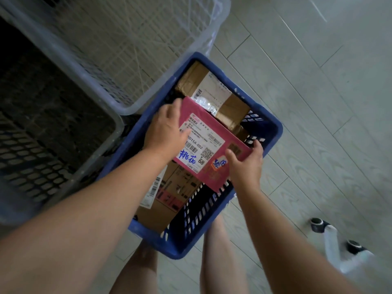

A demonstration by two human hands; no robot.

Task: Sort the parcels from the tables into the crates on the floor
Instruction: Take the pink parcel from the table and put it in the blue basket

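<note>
A: Task thing?
B: Pink parcel (pixel 212 145), flat box with a white label, over the blue crate (pixel 273 132). It's tilted, far end by the brown box (pixel 214 92), near end low toward the person. It sits on or just above the cartons already inside; can't tell whether it's resting yet.

A: Grips?
B: Left hand (pixel 165 132) lies flat on the label, fingers spread over the parcel's left edge, pressing rather than pinching. Right hand (pixel 246 162) is clamped on the near right corner, thumb on top, fingers curled under the edge. So both hands hold the same parcel.

A: Key relation?
B: Long axis runs from far-left to near-right, roughly along the crate's length. Parcel is between the hands, left hand at the upper side, right at the lower corner. Right hand is nearer the crate wall; I'd guess its fingers need to clear that wall before letting go.

A: Around it?
B: Second carton (pixel 169 198) under the parcel, nearer the person. Clear crate (pixel 131 107) and dark crate (pixel 70 132) to the left, both look empty. Tiled floor (pixel 318 102).

A: Hidden?
B: Parcel's underside, right fingertips, crate bottom. No tabletop in view. Lower right, a white thing with dark wheels, blurred.
</note>
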